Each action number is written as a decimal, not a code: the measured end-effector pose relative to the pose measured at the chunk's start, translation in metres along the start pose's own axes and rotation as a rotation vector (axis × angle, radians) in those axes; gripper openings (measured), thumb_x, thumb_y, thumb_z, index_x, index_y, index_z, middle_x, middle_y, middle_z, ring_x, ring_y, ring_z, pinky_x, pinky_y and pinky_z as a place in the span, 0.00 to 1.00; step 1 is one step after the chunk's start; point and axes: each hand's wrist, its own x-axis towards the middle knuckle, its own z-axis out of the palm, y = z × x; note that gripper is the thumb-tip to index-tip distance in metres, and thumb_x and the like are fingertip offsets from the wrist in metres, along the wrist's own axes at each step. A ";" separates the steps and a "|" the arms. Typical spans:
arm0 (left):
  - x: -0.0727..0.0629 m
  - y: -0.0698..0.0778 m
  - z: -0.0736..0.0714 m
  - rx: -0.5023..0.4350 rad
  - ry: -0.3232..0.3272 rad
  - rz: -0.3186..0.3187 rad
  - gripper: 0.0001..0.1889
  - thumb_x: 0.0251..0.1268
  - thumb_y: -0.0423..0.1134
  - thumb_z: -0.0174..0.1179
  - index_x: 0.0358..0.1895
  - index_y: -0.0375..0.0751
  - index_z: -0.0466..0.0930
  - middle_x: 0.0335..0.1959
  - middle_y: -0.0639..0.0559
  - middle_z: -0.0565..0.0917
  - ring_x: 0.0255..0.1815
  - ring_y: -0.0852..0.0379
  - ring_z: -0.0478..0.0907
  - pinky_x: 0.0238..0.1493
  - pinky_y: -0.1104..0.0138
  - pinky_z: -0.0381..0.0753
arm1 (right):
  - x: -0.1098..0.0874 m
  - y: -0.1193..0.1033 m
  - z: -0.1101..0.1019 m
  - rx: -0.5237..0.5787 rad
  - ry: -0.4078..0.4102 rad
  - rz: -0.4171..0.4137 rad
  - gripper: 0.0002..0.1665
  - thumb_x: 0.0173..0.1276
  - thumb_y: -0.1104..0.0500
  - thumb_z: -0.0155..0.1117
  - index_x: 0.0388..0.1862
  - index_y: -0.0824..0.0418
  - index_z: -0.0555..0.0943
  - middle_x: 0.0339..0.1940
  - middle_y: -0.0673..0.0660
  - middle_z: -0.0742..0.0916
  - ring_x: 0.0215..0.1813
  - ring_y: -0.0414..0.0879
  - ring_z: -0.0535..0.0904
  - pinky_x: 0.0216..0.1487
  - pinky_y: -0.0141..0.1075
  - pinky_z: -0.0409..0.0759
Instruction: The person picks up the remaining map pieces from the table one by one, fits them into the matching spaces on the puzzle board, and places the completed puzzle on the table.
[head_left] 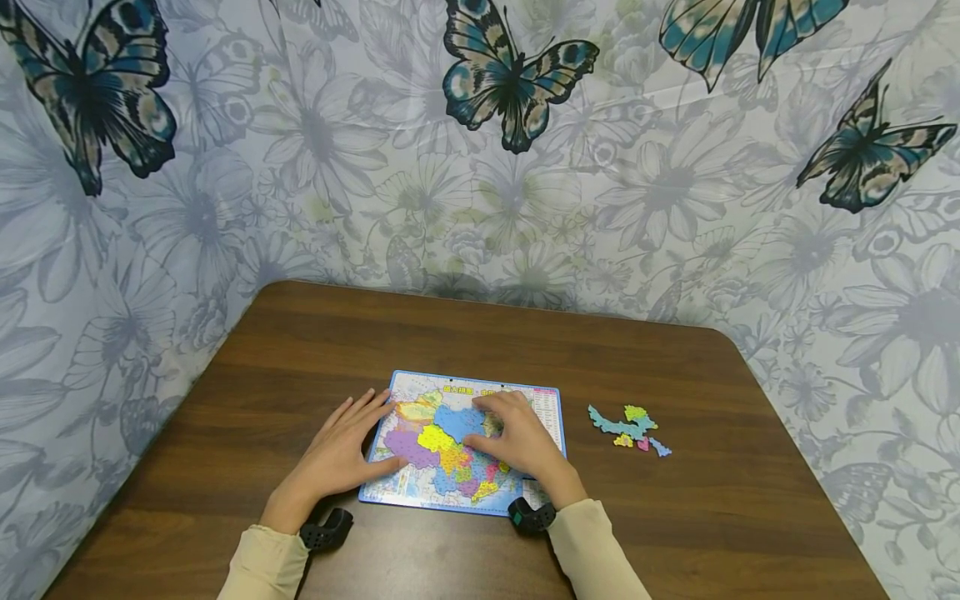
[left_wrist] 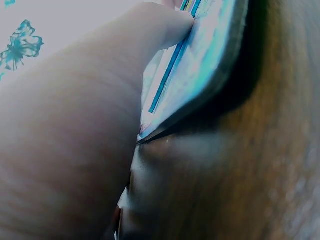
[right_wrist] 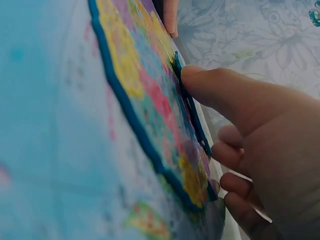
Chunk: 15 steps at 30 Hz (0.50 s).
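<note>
Map jigsaw board (head_left: 395,489) now, laid flat on the wooden table (head_left: 675,358), twelve o'clock from the sleeves (head_left: 273,560). Its nine o'clock edge is met by the left hand (head_left: 337,454), fingers spread, thumb resting on the print. Over its three o'clock half the right hand (head_left: 521,437) is arched; whether a piece is pinched cannot be told. Loose pieces (head_left: 636,429) are clustered farther out, also at three o'clock.

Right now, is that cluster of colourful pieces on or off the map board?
Off: the colourful pieces lie on the table, right of the map board, with a gap between.
</note>
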 end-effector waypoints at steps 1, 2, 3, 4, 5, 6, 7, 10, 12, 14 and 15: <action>0.000 0.000 0.000 0.000 0.001 0.001 0.51 0.56 0.70 0.68 0.78 0.44 0.67 0.82 0.48 0.63 0.83 0.42 0.55 0.82 0.44 0.48 | 0.000 -0.001 0.000 -0.006 0.004 0.001 0.38 0.61 0.34 0.75 0.64 0.53 0.83 0.63 0.51 0.84 0.66 0.51 0.75 0.68 0.51 0.76; 0.000 0.000 0.000 0.000 0.001 0.001 0.51 0.56 0.70 0.68 0.78 0.44 0.67 0.82 0.48 0.63 0.83 0.42 0.55 0.82 0.44 0.48 | 0.000 -0.001 0.000 -0.011 0.010 0.000 0.38 0.61 0.34 0.75 0.63 0.53 0.83 0.63 0.51 0.84 0.65 0.52 0.75 0.67 0.51 0.77; 0.000 0.000 0.000 0.000 0.001 0.000 0.51 0.56 0.70 0.68 0.78 0.44 0.67 0.82 0.49 0.63 0.83 0.42 0.55 0.82 0.44 0.48 | 0.000 -0.002 0.000 -0.015 0.012 0.003 0.38 0.61 0.33 0.75 0.63 0.53 0.84 0.62 0.51 0.84 0.64 0.51 0.75 0.66 0.50 0.78; 0.000 0.000 0.000 0.001 0.002 0.000 0.51 0.56 0.70 0.68 0.78 0.44 0.67 0.82 0.49 0.63 0.83 0.42 0.55 0.82 0.44 0.48 | 0.000 -0.003 0.001 -0.020 0.013 0.005 0.38 0.60 0.32 0.74 0.62 0.53 0.84 0.60 0.51 0.84 0.63 0.51 0.75 0.64 0.50 0.78; 0.000 0.000 0.000 0.001 0.001 0.000 0.51 0.56 0.70 0.68 0.78 0.44 0.67 0.82 0.49 0.63 0.83 0.42 0.55 0.82 0.44 0.48 | 0.000 -0.004 0.001 -0.025 0.014 0.010 0.39 0.60 0.32 0.75 0.62 0.53 0.84 0.59 0.51 0.84 0.63 0.50 0.75 0.63 0.49 0.79; 0.000 0.000 0.000 0.002 0.002 0.000 0.51 0.56 0.70 0.68 0.78 0.44 0.67 0.82 0.49 0.63 0.83 0.42 0.55 0.82 0.44 0.48 | 0.000 -0.004 0.001 -0.030 0.016 0.011 0.38 0.60 0.32 0.74 0.62 0.53 0.84 0.58 0.51 0.84 0.61 0.50 0.75 0.62 0.48 0.79; 0.000 0.000 0.000 0.003 0.002 0.001 0.51 0.56 0.70 0.68 0.78 0.44 0.67 0.82 0.49 0.63 0.83 0.42 0.55 0.82 0.44 0.48 | 0.000 -0.005 0.001 -0.037 0.017 0.011 0.37 0.61 0.32 0.74 0.62 0.53 0.85 0.57 0.51 0.84 0.60 0.50 0.75 0.61 0.48 0.80; 0.001 0.000 0.000 0.004 0.002 0.004 0.51 0.56 0.70 0.68 0.78 0.44 0.67 0.82 0.48 0.63 0.83 0.42 0.55 0.82 0.44 0.48 | -0.001 -0.007 0.002 -0.052 0.021 0.007 0.35 0.62 0.35 0.75 0.61 0.54 0.85 0.53 0.51 0.84 0.58 0.50 0.75 0.59 0.47 0.80; 0.000 0.001 0.000 0.003 0.002 0.004 0.51 0.56 0.70 0.68 0.78 0.44 0.67 0.81 0.48 0.64 0.83 0.42 0.56 0.82 0.44 0.48 | -0.001 -0.007 0.002 -0.053 0.025 0.007 0.34 0.62 0.36 0.76 0.61 0.54 0.85 0.53 0.51 0.84 0.58 0.50 0.75 0.58 0.47 0.80; 0.000 0.001 0.000 0.003 0.002 0.002 0.50 0.56 0.69 0.68 0.78 0.44 0.68 0.81 0.48 0.64 0.83 0.42 0.56 0.82 0.44 0.48 | -0.002 -0.007 0.002 -0.052 0.034 0.014 0.35 0.61 0.36 0.76 0.60 0.55 0.85 0.53 0.52 0.84 0.58 0.50 0.75 0.58 0.47 0.80; 0.000 0.001 0.000 0.005 0.001 0.002 0.50 0.56 0.69 0.68 0.78 0.44 0.68 0.81 0.48 0.64 0.83 0.42 0.56 0.82 0.44 0.48 | -0.002 -0.008 0.002 -0.054 0.038 0.023 0.36 0.61 0.35 0.76 0.60 0.55 0.85 0.53 0.52 0.84 0.57 0.50 0.75 0.58 0.47 0.80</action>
